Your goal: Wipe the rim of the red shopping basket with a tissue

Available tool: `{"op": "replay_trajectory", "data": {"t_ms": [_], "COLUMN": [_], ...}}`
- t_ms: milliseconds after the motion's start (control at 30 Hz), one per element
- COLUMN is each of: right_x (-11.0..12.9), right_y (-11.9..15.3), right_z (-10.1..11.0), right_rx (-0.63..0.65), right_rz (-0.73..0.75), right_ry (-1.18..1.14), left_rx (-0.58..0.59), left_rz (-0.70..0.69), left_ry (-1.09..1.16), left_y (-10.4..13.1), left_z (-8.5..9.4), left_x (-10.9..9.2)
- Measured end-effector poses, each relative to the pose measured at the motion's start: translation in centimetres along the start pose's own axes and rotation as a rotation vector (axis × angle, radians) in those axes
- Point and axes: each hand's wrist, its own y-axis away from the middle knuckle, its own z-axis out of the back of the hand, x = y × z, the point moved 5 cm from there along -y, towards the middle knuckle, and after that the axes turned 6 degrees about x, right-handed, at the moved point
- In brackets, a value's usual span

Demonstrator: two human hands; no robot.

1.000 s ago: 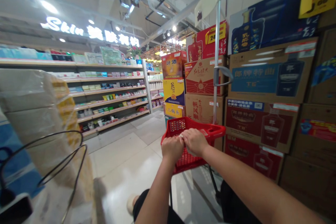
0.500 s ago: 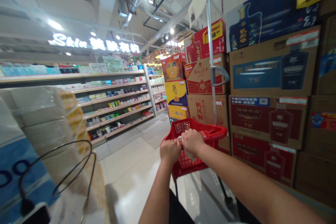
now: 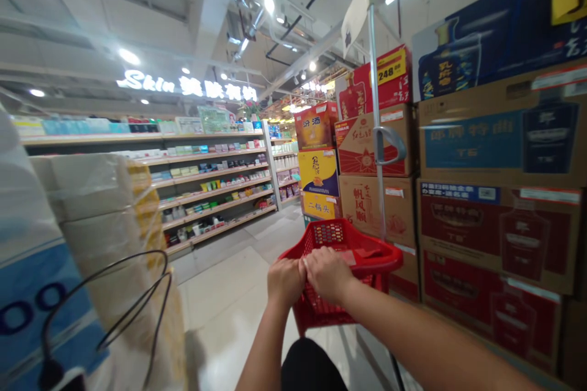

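Note:
A red plastic shopping cart (image 3: pixel 373 256) with lattice sides stands in front of me. My left hand (image 3: pixel 285 280) is closed round the near edge of the cart, its fingers wrapped over the top. Right beside it, touching it, my right hand (image 3: pixel 328 274) is also closed on that edge. The part under both palms is hidden. A metal pole (image 3: pixel 378 195) with a grey hooked handle rises behind the cart's right side. My dark-clothed knee (image 3: pixel 312 366) shows below the hands.
Stacked liquor cartons (image 3: pixel 486 220) stand close on the right, with more boxes (image 3: pixel 317 172) ahead. Wrapped packs (image 3: pixel 92 189) and a looped black cable (image 3: pixel 167 293) are at the left. Stocked shelves (image 3: pixel 220 189) line the back left, beyond the pale floor (image 3: pixel 224 293).
The shelves and most boxes sit slightly lower and further right in view; nearby cartons look larger. My hands, still gripping, appear a little lower and further left. My knee has risen into view.

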Motion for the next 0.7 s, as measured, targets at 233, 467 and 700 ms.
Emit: {"op": "replay_trajectory", "data": {"t_ms": [233,467,700], "right_x": [-2.3,-1.1,-3.3], "right_y": [-0.5,2.0,1.0], "right_z": [0.5,1.2,1.2], "right_rx": [0.064,-0.052,-0.026], "right_rz": [-0.212,0.106,-0.166], "right_ry": [-0.049,-0.024,-0.054], "left_rx": [-0.011,-0.018,-0.034], "left_rz": [0.011,0.006,0.018], "left_ry": [0.009,0.007,0.015], "left_y": [0.2,0.1,0.0], "left_z": [0.2,0.2,0.4], "left_x": [-0.7,-1.0,-1.9]}}
